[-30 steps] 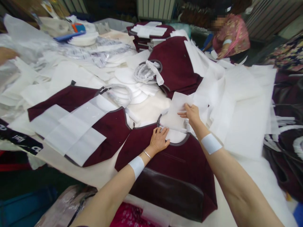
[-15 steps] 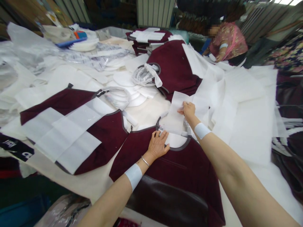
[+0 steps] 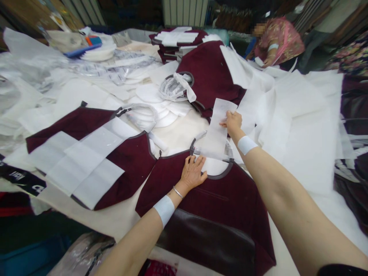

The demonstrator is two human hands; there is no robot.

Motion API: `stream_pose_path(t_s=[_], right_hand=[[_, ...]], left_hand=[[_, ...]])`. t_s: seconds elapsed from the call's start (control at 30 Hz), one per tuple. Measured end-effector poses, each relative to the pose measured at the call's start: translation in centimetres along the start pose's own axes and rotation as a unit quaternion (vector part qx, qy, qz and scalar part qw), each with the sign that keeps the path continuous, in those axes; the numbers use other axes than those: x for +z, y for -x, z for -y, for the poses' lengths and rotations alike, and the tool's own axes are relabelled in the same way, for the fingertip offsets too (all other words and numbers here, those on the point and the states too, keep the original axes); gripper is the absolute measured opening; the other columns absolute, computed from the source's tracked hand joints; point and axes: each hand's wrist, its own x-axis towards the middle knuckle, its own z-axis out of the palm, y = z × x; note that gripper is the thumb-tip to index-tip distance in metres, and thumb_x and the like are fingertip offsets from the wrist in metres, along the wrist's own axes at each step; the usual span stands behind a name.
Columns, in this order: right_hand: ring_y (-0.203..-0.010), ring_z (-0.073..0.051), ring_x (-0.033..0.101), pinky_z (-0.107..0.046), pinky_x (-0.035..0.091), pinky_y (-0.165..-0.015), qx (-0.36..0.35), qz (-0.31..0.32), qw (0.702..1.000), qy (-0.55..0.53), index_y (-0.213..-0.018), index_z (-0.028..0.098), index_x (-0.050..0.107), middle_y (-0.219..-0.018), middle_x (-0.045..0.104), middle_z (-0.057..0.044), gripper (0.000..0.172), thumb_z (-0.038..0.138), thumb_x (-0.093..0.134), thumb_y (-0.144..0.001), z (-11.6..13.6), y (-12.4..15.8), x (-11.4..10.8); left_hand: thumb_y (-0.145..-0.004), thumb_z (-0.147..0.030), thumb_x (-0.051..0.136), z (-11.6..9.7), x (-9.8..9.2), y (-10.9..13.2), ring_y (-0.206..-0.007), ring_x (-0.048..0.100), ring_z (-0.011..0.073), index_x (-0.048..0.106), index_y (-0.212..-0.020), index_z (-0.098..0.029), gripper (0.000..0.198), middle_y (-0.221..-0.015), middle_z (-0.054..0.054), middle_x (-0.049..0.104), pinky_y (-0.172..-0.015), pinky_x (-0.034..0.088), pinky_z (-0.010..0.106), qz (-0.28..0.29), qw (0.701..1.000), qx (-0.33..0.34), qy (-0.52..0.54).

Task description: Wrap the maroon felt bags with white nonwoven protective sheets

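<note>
A maroon bag (image 3: pixel 227 195) with a dark glossy lower panel lies flat in front of me, its curved grey-edged opening facing away. My left hand (image 3: pixel 194 173) rests open beside that opening, fingers spread and their tips at the edge. Between thumb and fingers of my right hand (image 3: pixel 234 122) is a thin white sheet (image 3: pixel 217 134), raised above the bag's handle (image 3: pixel 198 137) and hanging down toward the opening. White padding (image 3: pixel 217 167) shows inside the opening. To the left lies another maroon bag (image 3: pixel 133 168) with several translucent white sheets (image 3: pixel 76 165) laid across it.
Further back are a maroon bag with a wrapped handle (image 3: pixel 211 69) and a maroon stack (image 3: pixel 166 46). Large white sheets (image 3: pixel 310 134) cover the right side; loose white pieces and plastic lie left. A person (image 3: pixel 281 42) works at the far right.
My right hand has lifted slightly up and to the right, drawing the white sheet more upright. My left hand stays on the bag. The view has shifted a little.
</note>
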Motion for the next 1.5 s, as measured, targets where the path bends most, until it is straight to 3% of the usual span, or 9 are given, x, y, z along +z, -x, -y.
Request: stream_pose_path(t_s=[0.1, 0.2, 0.43, 0.6, 0.77, 0.97, 1.27, 1.37, 1.5], right_hand=[[-0.054, -0.013, 0.059, -0.031, 0.053, -0.058, -0.003, -0.033, 0.999, 0.004, -0.106, 0.012, 0.058, -0.068, 0.059, 0.000, 0.036, 0.043, 0.048, -0.091, 1.8, 1.1, -0.9], [-0.061, -0.014, 0.057, -0.036, 0.051, -0.069, -0.090, -0.047, 0.992, 0.079, -0.086, 0.014, 0.065, -0.065, 0.059, 0.000, 0.035, 0.047, 0.054, -0.087, 4.6, 4.5, -2.9], [-0.084, -0.018, 0.057, -0.034, 0.045, -0.080, -0.321, 0.033, 0.940, 0.113, -0.083, 0.020, 0.067, -0.085, 0.066, -0.002, 0.018, 0.036, 0.059, -0.088, 9.0, 21.7, -9.6], [-0.078, -0.013, 0.059, -0.028, 0.047, -0.074, -0.276, 0.105, 0.955, 0.045, -0.088, 0.022, 0.066, -0.083, 0.065, 0.001, 0.010, 0.018, 0.057, -0.089, 4.3, 33.2, -11.4], [-0.096, -0.017, 0.060, -0.033, 0.050, -0.086, -0.278, 0.144, 0.948, 0.061, -0.096, 0.023, 0.065, -0.099, 0.065, -0.003, 0.037, -0.003, 0.046, -0.077, -3.7, 39.9, -10.9], [-0.100, -0.021, 0.054, -0.037, 0.050, -0.087, -0.304, 0.175, 0.925, 0.147, -0.094, 0.020, 0.062, -0.100, 0.062, -0.006, 0.040, -0.006, 0.041, -0.073, -9.2, 42.6, -10.9], [-0.104, -0.024, 0.049, -0.037, 0.050, -0.088, -0.352, 0.202, 0.872, 0.275, -0.092, 0.018, 0.062, -0.102, 0.062, -0.009, 0.033, -0.003, 0.042, -0.076, -11.6, 42.8, -10.3], [-0.104, -0.024, 0.049, -0.038, 0.050, -0.088, -0.350, 0.206, 0.868, 0.285, -0.092, 0.019, 0.062, -0.102, 0.062, -0.009, 0.031, -0.001, 0.044, -0.077, -11.7, 42.9, -10.1], [-0.102, -0.025, 0.049, -0.037, 0.049, -0.087, -0.355, 0.202, 0.866, 0.288, -0.091, 0.020, 0.061, -0.101, 0.061, -0.009, 0.028, 0.000, 0.045, -0.077, -11.9, 43.0, -10.0]], left_hand=[[-0.088, -0.041, 0.053, 0.0, 0.0, 0.0, -0.125, 0.040, 0.0311, 0.044, -0.141, -0.019, 0.059, -0.145, 0.005, 0.050, -0.112, 0.030, 0.049, -0.002, 1.000, 0.004, 0.004], [-0.088, -0.040, 0.053, 0.0, -0.1, 0.0, -0.126, 0.040, 0.0309, 0.046, -0.140, -0.020, 0.057, -0.144, 0.008, 0.050, -0.111, 0.030, 0.048, -0.009, 1.000, 0.004, 0.004], [-0.087, -0.043, 0.056, 0.3, 0.1, 0.3, -0.122, 0.044, 0.0315, 0.047, -0.138, -0.021, 0.056, -0.134, 0.011, 0.054, -0.107, 0.034, 0.050, -0.027, 0.999, 0.006, 0.027], [-0.089, -0.029, 0.054, 1.3, 1.1, 0.3, -0.118, 0.050, 0.0274, 0.056, -0.121, -0.015, 0.035, -0.124, 0.014, 0.058, -0.105, 0.039, 0.042, -0.066, 0.992, -0.042, 0.094], [-0.094, -0.015, 0.039, 2.2, 1.3, 0.2, -0.129, 0.044, 0.0186, 0.050, -0.126, -0.020, 0.034, -0.138, 0.009, 0.052, -0.109, 0.037, 0.035, -0.078, 0.982, -0.053, 0.165], [-0.087, -0.005, 0.034, 2.5, 0.7, 0.3, -0.122, 0.047, 0.0194, 0.063, -0.103, -0.022, 0.037, -0.131, 0.003, 0.060, -0.107, 0.037, 0.037, -0.060, 0.972, -0.043, 0.223], [-0.081, -0.009, 0.046, 2.5, -1.2, -0.5, -0.121, 0.047, 0.0234, 0.063, -0.102, -0.019, 0.028, -0.133, 0.007, 0.058, -0.104, 0.039, 0.041, -0.004, 0.977, -0.031, 0.210], [-0.084, -0.014, 0.049, 1.2, -4.2, 2.9, -0.121, 0.045, 0.0245, 0.060, -0.110, -0.020, 0.030, -0.136, 0.009, 0.053, -0.102, 0.042, 0.041, 0.001, 0.984, -0.031, 0.177], [-0.088, -0.013, 0.046, -1.7, -7.6, 12.4, -0.112, 0.050, 0.0239, 0.055, -0.121, -0.023, 0.036, -0.119, 0.008, 0.059, -0.098, 0.043, 0.041, 0.026, 0.994, -0.066, 0.087]])
